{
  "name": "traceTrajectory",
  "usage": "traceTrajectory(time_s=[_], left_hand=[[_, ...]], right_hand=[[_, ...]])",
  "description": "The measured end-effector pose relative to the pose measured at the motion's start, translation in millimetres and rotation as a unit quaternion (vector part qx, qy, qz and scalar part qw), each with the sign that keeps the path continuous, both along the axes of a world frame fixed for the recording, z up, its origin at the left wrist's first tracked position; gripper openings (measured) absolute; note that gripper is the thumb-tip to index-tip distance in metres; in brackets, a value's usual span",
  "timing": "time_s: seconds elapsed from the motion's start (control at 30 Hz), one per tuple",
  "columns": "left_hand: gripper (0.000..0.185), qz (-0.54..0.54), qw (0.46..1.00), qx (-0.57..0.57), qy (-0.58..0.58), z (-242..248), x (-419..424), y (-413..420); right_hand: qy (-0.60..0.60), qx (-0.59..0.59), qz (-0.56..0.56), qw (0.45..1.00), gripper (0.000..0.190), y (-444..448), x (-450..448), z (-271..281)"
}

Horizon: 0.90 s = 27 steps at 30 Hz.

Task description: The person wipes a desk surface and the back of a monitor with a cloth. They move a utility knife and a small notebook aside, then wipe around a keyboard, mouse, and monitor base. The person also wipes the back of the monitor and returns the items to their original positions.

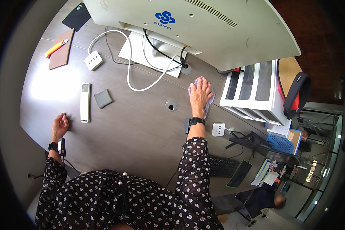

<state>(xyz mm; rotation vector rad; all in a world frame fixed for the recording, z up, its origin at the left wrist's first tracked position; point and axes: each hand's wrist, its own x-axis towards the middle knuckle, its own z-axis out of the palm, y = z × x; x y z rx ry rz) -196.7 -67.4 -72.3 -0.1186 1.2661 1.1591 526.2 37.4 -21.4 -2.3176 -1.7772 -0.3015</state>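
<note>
My right hand (200,96) lies palm down on a pale purple cloth (208,107), pressing it to the grey wood-grain desk (138,123). Its fingers point away from me, and the cloth shows around them. To the left of that hand is a round cable grommet (171,105) set into the desk. My left hand (61,124) rests by the desk's left edge with its fingers curled in, and nothing shows in it. Closest to it is a white remote control (85,103). Just right of the remote sits a folded grey cloth (103,99).
A large monitor (195,31) on a white stand (138,54) backs toward me. A white cable (129,66) loops from a power cube (93,60). An orange utility knife (56,48) lies on a brown notebook (61,59). White drawers (247,100) stand right; another person (264,198) is beyond.
</note>
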Motion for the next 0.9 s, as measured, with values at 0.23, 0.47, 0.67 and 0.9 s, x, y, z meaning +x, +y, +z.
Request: traceTrajectory(time_s=[0.23, 0.47, 0.67, 0.9], left_hand=[[0.015, -0.032, 0.999, -0.012, 0.009, -10, 0, 1], [0.013, 0.006, 0.999, -0.043, 0.033, -13, 4, 30], [0.014, 0.008, 1.0, -0.008, 0.023, -17, 4, 30], [0.015, -0.019, 0.999, -0.007, 0.025, -15, -7, 29]], right_hand=[[0.022, 0.065, -0.094, 0.993, 0.044, -30, 34, -13], [0.247, 0.328, -0.24, 0.88, 0.027, -47, 52, -16], [0.224, 0.156, -0.484, 0.831, 0.056, -38, 134, -27], [0.2, -0.099, -0.444, 0.868, 0.066, -56, 115, -39]])
